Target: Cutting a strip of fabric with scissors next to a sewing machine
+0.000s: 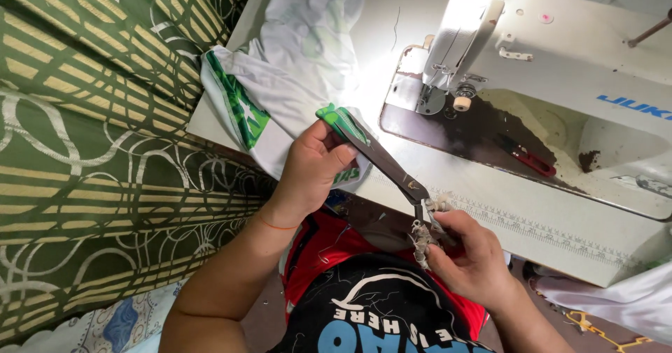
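White-and-green fabric [294, 80] lay draped over the near left edge of the pale bench [518, 216], beside the white sewing machine [560, 59]. My left hand [315, 167] pinched the cloth's green-printed corner [341, 121], its grip closed on the fold. My right hand [469, 251] gripped the cloth-wrapped handles of the long dark steel scissors [392, 167], whose blades met the corner and looked nearly shut. For a clean cut, I judged the fabric should be kept taut and the blades square to the edge. Small red snips [530, 158] rested on the machine bed.
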